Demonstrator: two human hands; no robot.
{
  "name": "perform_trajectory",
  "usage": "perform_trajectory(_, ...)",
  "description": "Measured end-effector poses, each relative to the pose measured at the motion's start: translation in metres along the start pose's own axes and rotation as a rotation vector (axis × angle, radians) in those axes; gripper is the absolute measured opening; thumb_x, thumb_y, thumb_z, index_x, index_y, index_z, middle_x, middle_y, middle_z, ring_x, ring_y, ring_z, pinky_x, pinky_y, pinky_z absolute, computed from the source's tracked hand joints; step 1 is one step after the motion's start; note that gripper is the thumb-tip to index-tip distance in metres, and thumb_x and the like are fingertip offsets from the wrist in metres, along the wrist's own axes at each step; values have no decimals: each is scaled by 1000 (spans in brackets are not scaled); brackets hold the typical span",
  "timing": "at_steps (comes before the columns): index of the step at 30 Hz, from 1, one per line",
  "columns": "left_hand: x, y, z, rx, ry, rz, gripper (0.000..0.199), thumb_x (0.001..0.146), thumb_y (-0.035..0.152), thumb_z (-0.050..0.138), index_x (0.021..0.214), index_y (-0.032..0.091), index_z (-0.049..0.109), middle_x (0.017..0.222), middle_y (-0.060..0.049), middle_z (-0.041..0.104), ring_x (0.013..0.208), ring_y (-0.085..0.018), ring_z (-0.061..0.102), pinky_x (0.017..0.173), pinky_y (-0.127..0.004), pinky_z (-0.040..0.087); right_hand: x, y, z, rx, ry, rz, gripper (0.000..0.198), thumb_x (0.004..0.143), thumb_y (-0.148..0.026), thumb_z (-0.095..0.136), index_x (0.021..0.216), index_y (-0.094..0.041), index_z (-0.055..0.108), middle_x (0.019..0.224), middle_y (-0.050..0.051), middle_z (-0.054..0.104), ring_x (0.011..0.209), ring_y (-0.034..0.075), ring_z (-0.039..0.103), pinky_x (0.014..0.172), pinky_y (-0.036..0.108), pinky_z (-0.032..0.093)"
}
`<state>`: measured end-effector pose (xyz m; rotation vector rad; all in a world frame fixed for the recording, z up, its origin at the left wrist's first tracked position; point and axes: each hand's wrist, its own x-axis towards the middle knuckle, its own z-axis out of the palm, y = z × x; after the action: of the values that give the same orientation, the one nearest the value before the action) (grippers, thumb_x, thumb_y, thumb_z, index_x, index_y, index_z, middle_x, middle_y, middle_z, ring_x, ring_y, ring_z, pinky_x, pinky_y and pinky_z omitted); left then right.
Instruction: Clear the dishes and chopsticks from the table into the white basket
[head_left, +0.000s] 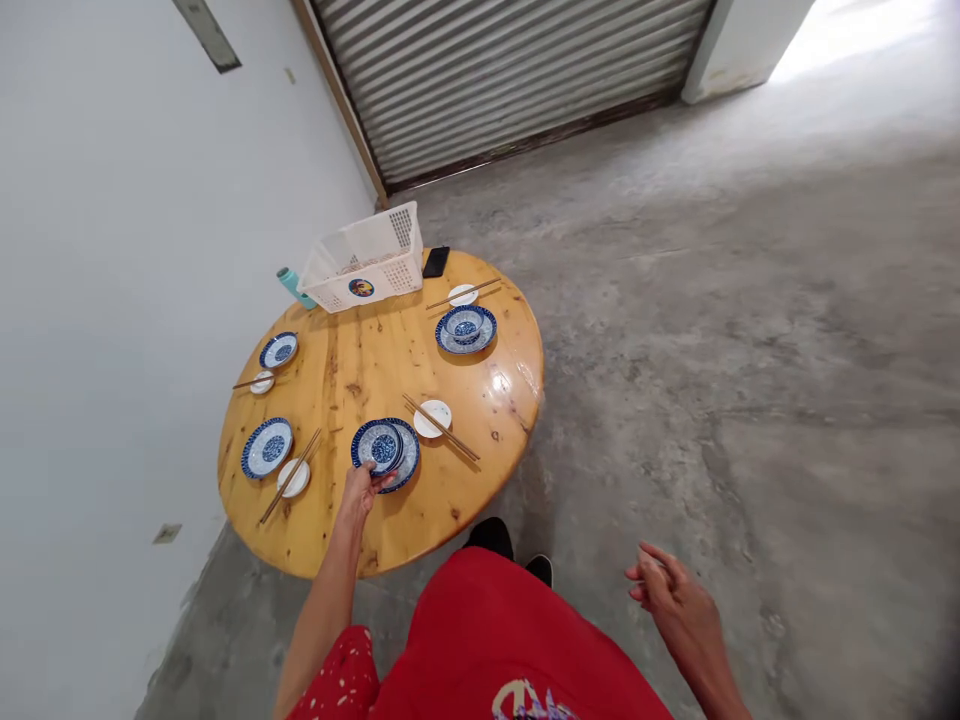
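Note:
My left hand (365, 487) grips a small stack of blue-and-white bowls (377, 445) by the near rim, thumb on top and fingers below. The stack is over the left part of a blue-rimmed plate (409, 465); whether it touches the plate I cannot tell. Just right of that plate lies a white saucer (433, 419) with a pair of chopsticks (450, 433) across it. Away from the table, above the floor on the right, my right hand (671, 590) is empty, its fingers loosely bent and a little apart.
The round wooden table (352, 350) carries other settings: a plate with a bowl (465, 328) at the far right, a left plate (267, 448) and a far-left plate (278, 350). A white plastic basket (367, 270), green bottle (295, 287) and black phone (436, 262) stand at the back.

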<state>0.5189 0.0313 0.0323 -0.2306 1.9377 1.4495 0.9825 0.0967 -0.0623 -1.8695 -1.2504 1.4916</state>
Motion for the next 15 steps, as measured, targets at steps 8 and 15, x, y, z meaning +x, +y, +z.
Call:
perform_trajectory(8, -17, 52, 92, -29, -97, 127, 8, 90, 11, 55, 92, 10, 63, 73, -11, 75, 62, -19, 76, 58, -22, 60, 81, -40, -52, -154, -38, -129, 72, 70, -72, 49, 115, -18, 62, 77, 9, 74, 63, 25, 69, 66, 40, 56)
perform_trajectory(15, 12, 92, 224, 12, -218, 228, 16, 87, 12, 52, 96, 7, 64, 75, -13, 75, 77, -24, 79, 76, -31, 64, 168, -81, -94, -326, -89, -140, 72, 67, -73, 49, 111, -18, 63, 76, 9, 74, 62, 27, 70, 64, 40, 55)
